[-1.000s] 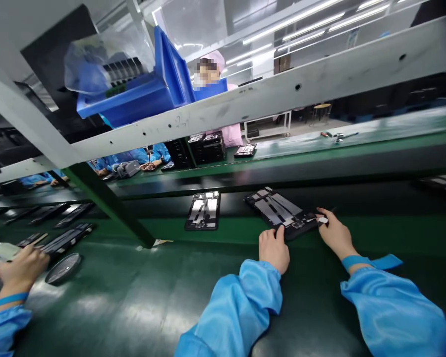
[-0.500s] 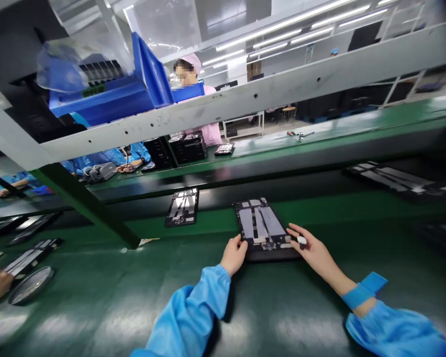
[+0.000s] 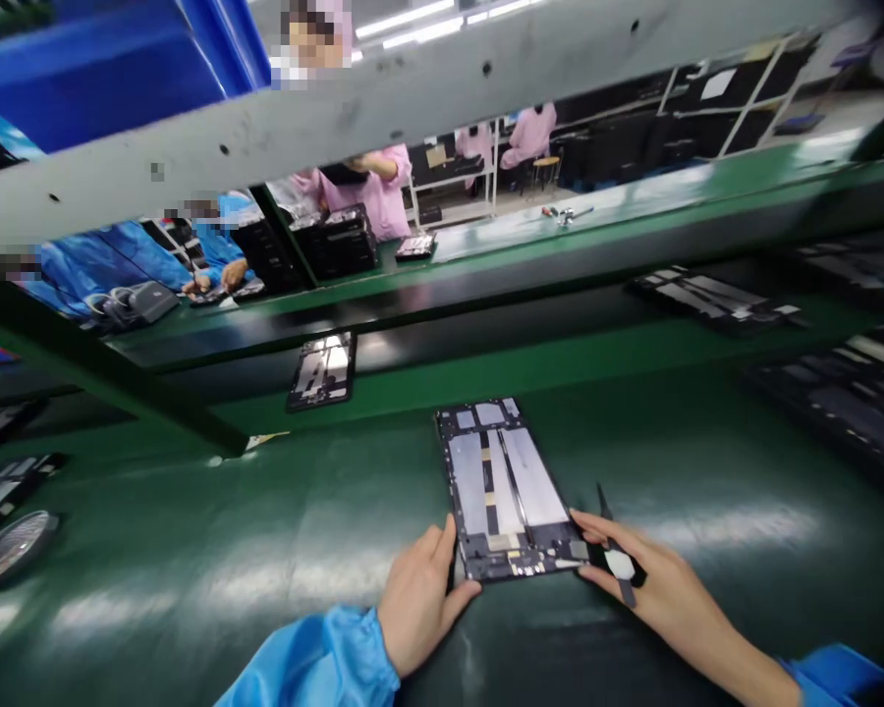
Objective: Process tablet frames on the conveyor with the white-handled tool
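An opened tablet [image 3: 507, 491], its back off and its pale battery cells and circuit board showing, is gripped at its near end between my two hands. My left hand [image 3: 421, 594] pinches the near left corner, thumb along the bottom edge. At the near right corner my right hand [image 3: 659, 579] holds the edge between thumb and fingers. Tucked in that same hand is a dark, slim pointed tool [image 3: 605, 503], which looks like tweezers, with a white piece [image 3: 620, 565] beside it; the palm hides part of both.
Another opened tablet [image 3: 322, 371] lies on the far strip, and more tablets [image 3: 714, 295] lie at the right. A round clear dish [image 3: 13, 550] is at the left. A green post [image 3: 118, 363] and a grey beam [image 3: 413, 108] cross in front. Co-workers sit beyond.
The tablet has come nearer to me with both hands on it, and its near end sits lower in view. My view has tipped downward. The hand at the far left is out of view.
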Demonstrator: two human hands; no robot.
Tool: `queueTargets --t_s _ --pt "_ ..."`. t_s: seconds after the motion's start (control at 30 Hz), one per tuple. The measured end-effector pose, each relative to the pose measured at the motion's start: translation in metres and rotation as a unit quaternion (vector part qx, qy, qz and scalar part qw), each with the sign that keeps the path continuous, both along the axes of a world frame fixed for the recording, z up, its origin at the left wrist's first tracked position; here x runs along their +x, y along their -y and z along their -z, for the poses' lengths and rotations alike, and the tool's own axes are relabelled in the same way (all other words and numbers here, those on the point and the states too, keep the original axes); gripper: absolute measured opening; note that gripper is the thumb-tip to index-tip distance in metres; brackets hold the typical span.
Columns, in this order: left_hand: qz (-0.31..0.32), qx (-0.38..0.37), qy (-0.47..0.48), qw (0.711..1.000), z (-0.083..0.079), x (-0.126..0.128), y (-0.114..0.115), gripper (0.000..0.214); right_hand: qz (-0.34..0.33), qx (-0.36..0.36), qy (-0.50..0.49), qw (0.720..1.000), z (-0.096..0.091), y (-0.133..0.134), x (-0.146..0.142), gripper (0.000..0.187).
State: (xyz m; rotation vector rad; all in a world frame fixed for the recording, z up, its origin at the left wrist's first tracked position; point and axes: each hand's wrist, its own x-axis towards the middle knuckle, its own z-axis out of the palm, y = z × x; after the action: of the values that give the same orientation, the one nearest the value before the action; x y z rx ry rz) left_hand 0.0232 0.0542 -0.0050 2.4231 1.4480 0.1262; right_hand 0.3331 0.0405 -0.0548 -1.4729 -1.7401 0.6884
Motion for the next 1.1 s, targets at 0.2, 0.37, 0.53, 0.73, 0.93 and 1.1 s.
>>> queueTargets --t_s 0.2,0.37,0.53,0.73,0.93,1.1 --pt "0.002 0.034 0.007 0.999 -0.006 -0.004 0.001 0.067 0.009 -0.047 -0.021 0.999 -0.029 0.003 0.003 0.05" --pt "0.013 0.024 0.131 0.991 -0.019 -0.002 -0.005 0.045 0.015 0.001 -0.051 0.999 -0.062 0.004 -0.024 0.04" --pt "0.031 0.039 0.209 0.977 -0.013 0.012 -0.01 0.019 -0.141 0.006 -0.019 0.99 -0.073 -0.005 -0.077 0.027" --pt "-0.003 -0.005 0.284 0.959 -0.005 0.016 -0.005 0.009 -0.182 0.006 -0.029 0.983 -0.061 -0.017 -0.093 0.029" --pt "-0.016 -0.06 0.348 0.935 -0.005 0.021 -0.002 0.01 -0.186 0.001 -0.057 0.981 -0.06 -0.017 -0.088 0.031" --pt "-0.026 -0.069 0.345 0.936 -0.007 0.022 0.0 0.016 -0.169 0.003 -0.054 0.984 -0.062 -0.015 -0.092 0.024"
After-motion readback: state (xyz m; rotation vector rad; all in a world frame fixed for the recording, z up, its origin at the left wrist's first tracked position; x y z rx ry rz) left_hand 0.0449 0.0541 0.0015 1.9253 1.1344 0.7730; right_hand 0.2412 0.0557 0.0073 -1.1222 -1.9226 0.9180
